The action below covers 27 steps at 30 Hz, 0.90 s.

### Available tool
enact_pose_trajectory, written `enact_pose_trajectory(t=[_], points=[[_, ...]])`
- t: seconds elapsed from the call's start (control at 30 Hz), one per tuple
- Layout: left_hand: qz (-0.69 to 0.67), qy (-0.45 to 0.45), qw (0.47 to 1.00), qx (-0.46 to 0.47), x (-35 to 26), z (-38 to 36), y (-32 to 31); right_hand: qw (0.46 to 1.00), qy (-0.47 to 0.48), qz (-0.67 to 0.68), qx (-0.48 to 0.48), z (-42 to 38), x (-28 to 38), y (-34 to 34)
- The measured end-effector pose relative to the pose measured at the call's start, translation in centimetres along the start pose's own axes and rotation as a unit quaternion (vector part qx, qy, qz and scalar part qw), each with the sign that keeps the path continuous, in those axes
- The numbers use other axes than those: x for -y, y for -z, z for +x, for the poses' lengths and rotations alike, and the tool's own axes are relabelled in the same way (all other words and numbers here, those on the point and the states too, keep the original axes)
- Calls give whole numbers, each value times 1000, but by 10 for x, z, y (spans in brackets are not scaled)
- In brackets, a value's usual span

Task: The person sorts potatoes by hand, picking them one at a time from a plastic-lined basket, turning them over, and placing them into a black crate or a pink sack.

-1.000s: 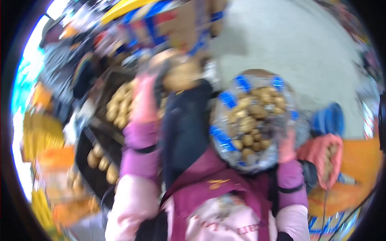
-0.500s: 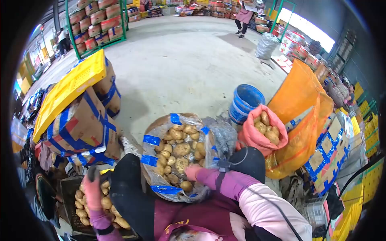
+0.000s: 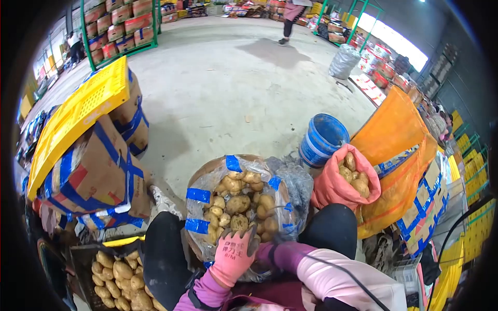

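Note:
My left hand (image 3: pixel 234 252), in a pink glove with dark fingertips, reaches over the near side of a round, plastic-lined container (image 3: pixel 197 226) taped in blue. Its fingers are apart and point down at the potatoes (image 3: pixel 238 203), beside a rough-skinned potato (image 3: pixel 239 223). No potato shows inside that hand. My right forearm, in a purple sleeve (image 3: pixel 285 256), comes in from the right over the container's near rim. My right hand is mostly hidden behind the left, so its fingers do not show. At lower left, a dark crate (image 3: pixel 83 255) holds more potatoes (image 3: pixel 123 282).
A pink sack of potatoes (image 3: pixel 332 189), a blue bucket (image 3: pixel 317 147) and an orange mesh bag (image 3: pixel 386 127) stand right. Taped cartons (image 3: pixel 98 160) under a yellow crate (image 3: pixel 85 116) rise left. A person (image 3: pixel 290 20) is on the far floor.
My left hand has moved from the potato crate at lower left to the lined container. My right hand has become hidden. The distant person has shifted left.

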<state>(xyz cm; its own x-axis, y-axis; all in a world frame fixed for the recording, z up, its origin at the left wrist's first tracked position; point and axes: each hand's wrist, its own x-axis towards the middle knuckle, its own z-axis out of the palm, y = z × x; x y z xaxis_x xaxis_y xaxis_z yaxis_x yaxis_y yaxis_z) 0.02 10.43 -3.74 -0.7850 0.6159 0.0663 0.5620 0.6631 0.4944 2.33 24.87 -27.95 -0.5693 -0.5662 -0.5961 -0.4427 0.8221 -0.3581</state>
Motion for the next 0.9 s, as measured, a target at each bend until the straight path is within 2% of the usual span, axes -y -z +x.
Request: enact_pose_trajectory(t=[0.2, 0.27, 0.37, 0.47, 0.5, 0.53, 0.6, 0.67, 0.73, 0.77, 0.8, 0.83, 0.87, 0.9], points=[[20, 38, 998, 51, 9, -2, 3, 1000, 14, 18, -9, 20, 22, -3], [19, 18, 999, -20, 16, -4, -5, 1000, 12, 26, -11, 21, 17, -1], [19, 45, 999, 16, 13, 1, -2, 999, 5, 33, -13, 19, 6, -1], [-5, 55, 998, 13, 14, 2, -5, 999, 1, 36, -23, 19, -2, 5], [-15, 31, 999, -38, 17, -1, -11, 999, -2, 38, -30, 19, -5, 9], [-9, 33, 999, -40, 22, -1, -16, 998, -6, 45, -41, 20, -8, 13], [-52, 16, 993, -108, 30, -2, -21, 995, -16, 63, -74, 27, -18, 25], [-61, 50, 991, -109, 27, 1, -13, 985, -38, 114, -121, 31, -27, 51], [-91, 75, 971, -208, 26, -2, -8, 982, -107, 147, -42, -78, 18, 178], [-83, 66, 961, -254, 22, -6, -5, 977, -117, 141, -106, -105, 24, 200], [-79, 67, 961, -256, 19, -6, 2, 968, -127, 133, -170, -127, 24, 212], [-107, 50, 952, -281, 15, -3, 8, 969, -124, 132, -170, -148, 24, 217], [-137, 34, 941, -307, 13, -2, 11, 937, -55, 260, -228, -168, 21, 221], [-228, 69, 944, -228, 13, -2, 9, 882, 14, 381, -277, -177, 19, 223]])
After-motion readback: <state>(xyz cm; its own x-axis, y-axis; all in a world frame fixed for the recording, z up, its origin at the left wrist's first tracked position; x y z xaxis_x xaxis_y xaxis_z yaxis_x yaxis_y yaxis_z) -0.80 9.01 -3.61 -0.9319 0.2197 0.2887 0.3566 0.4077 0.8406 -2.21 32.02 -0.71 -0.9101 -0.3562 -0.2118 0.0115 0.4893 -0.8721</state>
